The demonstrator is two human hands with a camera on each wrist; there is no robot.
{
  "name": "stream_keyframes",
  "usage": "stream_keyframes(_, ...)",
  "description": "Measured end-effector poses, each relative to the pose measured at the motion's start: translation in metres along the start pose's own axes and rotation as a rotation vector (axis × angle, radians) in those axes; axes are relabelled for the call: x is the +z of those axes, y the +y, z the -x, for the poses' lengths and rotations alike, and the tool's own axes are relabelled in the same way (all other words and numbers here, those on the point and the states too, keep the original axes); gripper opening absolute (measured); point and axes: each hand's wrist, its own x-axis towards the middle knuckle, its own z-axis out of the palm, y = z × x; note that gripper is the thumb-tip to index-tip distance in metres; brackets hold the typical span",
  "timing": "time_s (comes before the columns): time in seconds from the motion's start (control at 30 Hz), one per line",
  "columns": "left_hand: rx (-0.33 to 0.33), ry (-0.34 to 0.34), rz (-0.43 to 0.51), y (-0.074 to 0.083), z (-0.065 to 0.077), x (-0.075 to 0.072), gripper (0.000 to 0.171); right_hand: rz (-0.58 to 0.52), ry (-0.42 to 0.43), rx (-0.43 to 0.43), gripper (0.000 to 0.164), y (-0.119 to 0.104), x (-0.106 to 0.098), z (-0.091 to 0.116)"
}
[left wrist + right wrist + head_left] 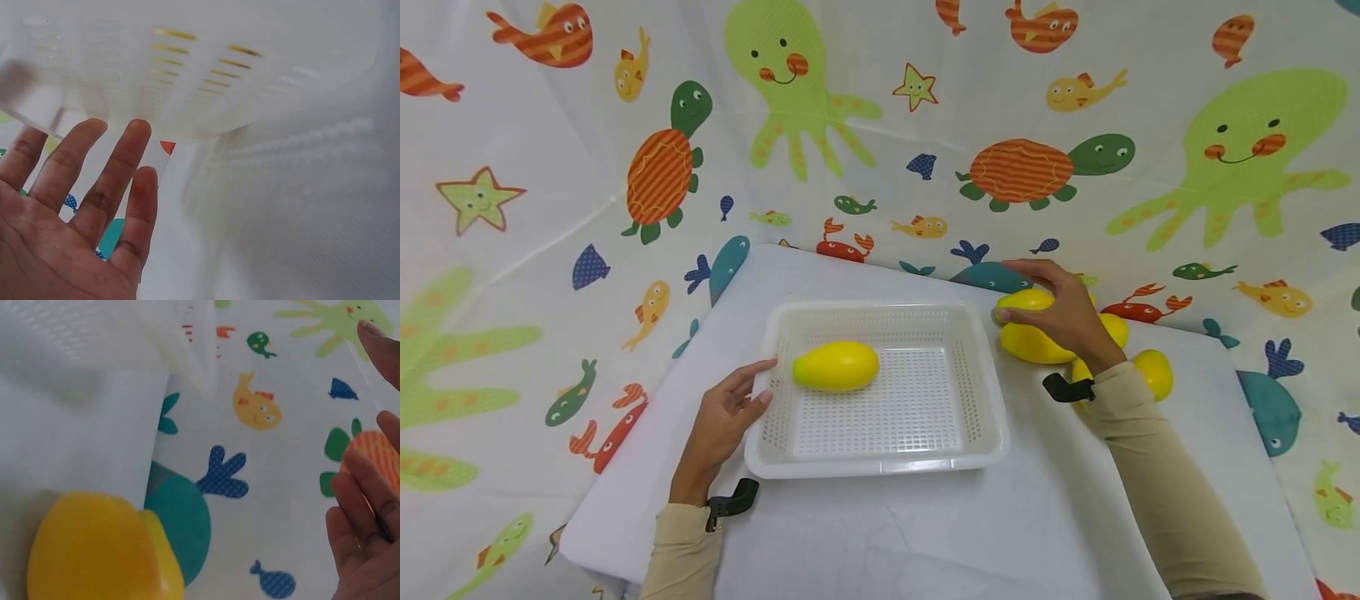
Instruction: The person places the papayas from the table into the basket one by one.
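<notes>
A white perforated plastic basket sits on the table, with one oblong yellow fruit, greenish at its tip, lying in its left half. My left hand is beside the basket's left wall, fingertips right at the rim; its fingers look nearly straight in the left wrist view. To the right of the basket, my right hand is spread over a group of yellow fruits, thumb and fingers apart. The right wrist view shows those spread fingers holding nothing, with a yellow fruit lower left. My hand and forearm partly hide the group.
The table wears a white cloth. Behind it and at both sides hangs a curtain printed with sea animals. Another yellow fruit shows beyond my right wrist, close to the forearm.
</notes>
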Motion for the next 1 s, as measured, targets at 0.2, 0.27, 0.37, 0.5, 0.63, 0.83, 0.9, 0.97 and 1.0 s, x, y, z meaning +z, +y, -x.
stream_keyframes(0.2, -0.012, -0.018, 0.023, -0.002, -0.005, -0.002, 0.047, -0.011, 0.005, 0.094, 0.07, 0.019, -0.013, 0.008)
stream_keyframes(0.27, -0.019, -0.025, 0.03, -0.003, -0.007, -0.003, 0.047, -0.019, -0.001, 0.127, 0.071, 0.026, -0.016, 0.011)
stream_keyframes(0.37, -0.022, -0.028, 0.03, -0.003, -0.009, -0.003, 0.047, -0.023, -0.017, 0.177, 0.073, 0.038, -0.019, 0.014)
stream_keyframes(0.5, -0.033, -0.033, 0.036, 0.005, -0.009, -0.003, 0.048, -0.022, -0.053, 0.231, 0.073, 0.048, -0.02, 0.018)
stream_keyframes(0.63, -0.033, -0.036, 0.047, 0.007, -0.009, -0.003, 0.048, -0.017, -0.087, 0.258, 0.072, 0.06, -0.022, 0.023)
stream_keyframes(0.83, -0.001, -0.033, 0.031, -0.001, -0.014, -0.004, 0.048, 0.032, -0.132, 0.288, 0.073, 0.084, -0.022, 0.024)
stream_keyframes(0.9, -0.001, -0.03, 0.031, -0.002, -0.015, -0.005, 0.048, 0.052, -0.15, 0.307, 0.073, 0.089, -0.021, 0.024)
stream_keyframes(0.97, -0.006, -0.027, 0.032, -0.001, -0.017, -0.005, 0.048, 0.072, -0.17, 0.331, 0.074, 0.093, -0.02, 0.023)
stream_keyframes(1.0, -0.012, -0.026, 0.035, -0.002, -0.017, -0.005, 0.048, 0.08, -0.179, 0.338, 0.074, 0.095, -0.02, 0.023)
